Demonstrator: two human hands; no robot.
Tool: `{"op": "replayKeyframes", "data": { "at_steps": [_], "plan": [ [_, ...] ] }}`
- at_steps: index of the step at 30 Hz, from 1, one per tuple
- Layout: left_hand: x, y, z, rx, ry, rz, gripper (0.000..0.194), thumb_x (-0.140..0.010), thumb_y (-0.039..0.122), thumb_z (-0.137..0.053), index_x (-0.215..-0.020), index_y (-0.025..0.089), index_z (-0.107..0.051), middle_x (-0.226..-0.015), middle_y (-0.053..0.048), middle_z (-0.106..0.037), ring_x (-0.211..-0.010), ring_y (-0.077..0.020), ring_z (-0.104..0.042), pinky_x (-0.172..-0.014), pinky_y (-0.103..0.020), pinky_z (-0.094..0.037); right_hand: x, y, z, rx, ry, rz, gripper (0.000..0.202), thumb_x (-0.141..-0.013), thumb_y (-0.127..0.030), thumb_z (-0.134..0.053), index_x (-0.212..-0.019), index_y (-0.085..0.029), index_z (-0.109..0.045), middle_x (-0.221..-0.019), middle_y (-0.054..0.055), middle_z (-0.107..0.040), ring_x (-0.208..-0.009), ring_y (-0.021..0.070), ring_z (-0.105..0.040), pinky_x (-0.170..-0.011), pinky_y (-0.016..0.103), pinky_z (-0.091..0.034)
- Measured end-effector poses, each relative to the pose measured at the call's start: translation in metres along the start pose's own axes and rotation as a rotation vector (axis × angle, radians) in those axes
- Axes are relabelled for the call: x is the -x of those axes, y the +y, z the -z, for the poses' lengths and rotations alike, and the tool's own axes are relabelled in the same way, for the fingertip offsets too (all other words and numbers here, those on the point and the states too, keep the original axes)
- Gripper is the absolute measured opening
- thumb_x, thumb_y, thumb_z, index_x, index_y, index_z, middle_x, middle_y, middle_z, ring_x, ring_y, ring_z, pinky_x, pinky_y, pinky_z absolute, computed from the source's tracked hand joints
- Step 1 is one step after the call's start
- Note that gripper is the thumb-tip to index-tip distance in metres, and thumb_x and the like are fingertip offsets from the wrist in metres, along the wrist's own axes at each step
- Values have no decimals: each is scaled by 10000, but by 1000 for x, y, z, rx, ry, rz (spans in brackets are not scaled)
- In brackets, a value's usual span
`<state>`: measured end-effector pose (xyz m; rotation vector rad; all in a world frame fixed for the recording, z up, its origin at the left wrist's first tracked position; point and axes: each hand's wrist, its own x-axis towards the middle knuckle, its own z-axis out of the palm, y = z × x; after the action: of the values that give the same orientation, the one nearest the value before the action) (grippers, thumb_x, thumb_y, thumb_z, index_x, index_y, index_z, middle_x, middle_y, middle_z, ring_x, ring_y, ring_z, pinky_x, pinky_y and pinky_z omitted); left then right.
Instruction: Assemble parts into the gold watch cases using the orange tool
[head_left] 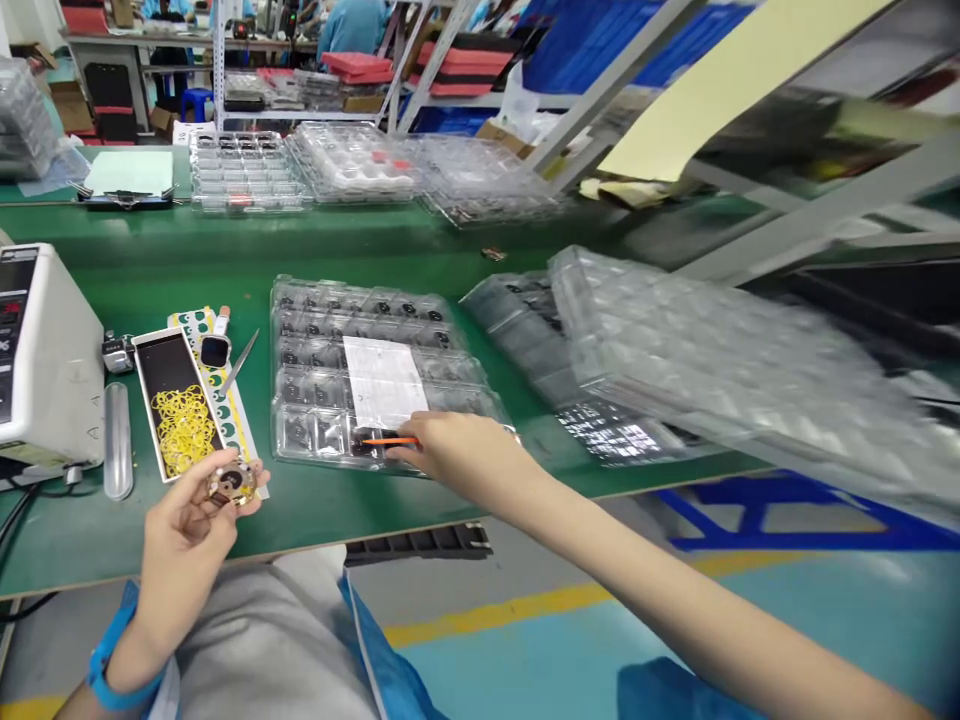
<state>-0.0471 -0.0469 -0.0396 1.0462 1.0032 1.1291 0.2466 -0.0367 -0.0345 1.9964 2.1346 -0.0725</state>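
Clock centred on the left hand's part, 12 away from the wearer. Left hand: gripping a round part at the fingertips, thumb on its near side, index fingertip at its 12, other fingertips toward 3. Right hand, near 3 o'clock: fingers closed on an orange tool, tip pointing to 9, over the tray's near row; contact unclear. Tray at 2 o'clock, paper lying on it. Box at 11, just beyond the left fingers, yellow rings in its near end. Watch at 12. Machine at 10. Tray stack, blurred, between 2 and 3. Farthest: clipboard, between 11 and 12.
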Motion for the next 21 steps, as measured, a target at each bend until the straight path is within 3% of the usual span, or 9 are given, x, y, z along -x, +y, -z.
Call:
{"op": "replayKeyframes", "data": {
  "at_steps": [6,10,14,18,21],
  "plan": [
    [2,-7,-1,9,-66,4,283,-868,204,-690,-1148,222,-723,-1054,-82,-779,-1007,-265,-742,-814,-296,-632,4,-13,-5,-3,5,-75,174,-870,-168,-630,-720,-110,-697,-727,144,-705,-637,276,-696,-484,288,-337],
    [1,-12,1,34,-120,25,299,-892,210,-675,-1186,245,-715,-1105,-83,-766,-1047,-256,-728,-845,-287,-617,13,-6,-2,-64,60,-65,148,-835,-109,-595,-744,-122,-711,-783,133,-712,-700,275,-699,-513,297,-382],
    [1,-14,3,104,-156,29,407,-910,246,-680,-1312,291,-641,-1116,-80,-765,-1051,-242,-725,-867,-299,-610,11,16,3,-203,219,-50,235,-882,-136,-508,-926,-163,-736,-910,93,-733,-772,224,-695,-601,272,-453],
    [1,-8,7,121,-143,34,392,-896,279,-713,-1285,288,-665,-1124,-73,-765,-1044,-247,-726,-864,-316,-618,-6,35,6,-332,387,-7,298,-942,-248,-464,-825,-178,-728,-745,46,-697,-600,169,-639,-528,246,-434],
    [-2,-4,11,143,-158,-10,282,-878,303,-736,-1160,289,-743,-1098,-52,-776,-1030,-239,-730,-858,-301,-619,-18,32,7,-344,537,42,368,-971,-314,-443,-766,-173,-714,-675,46,-671,-516,155,-590,-477,249,-419]
  ]
}}
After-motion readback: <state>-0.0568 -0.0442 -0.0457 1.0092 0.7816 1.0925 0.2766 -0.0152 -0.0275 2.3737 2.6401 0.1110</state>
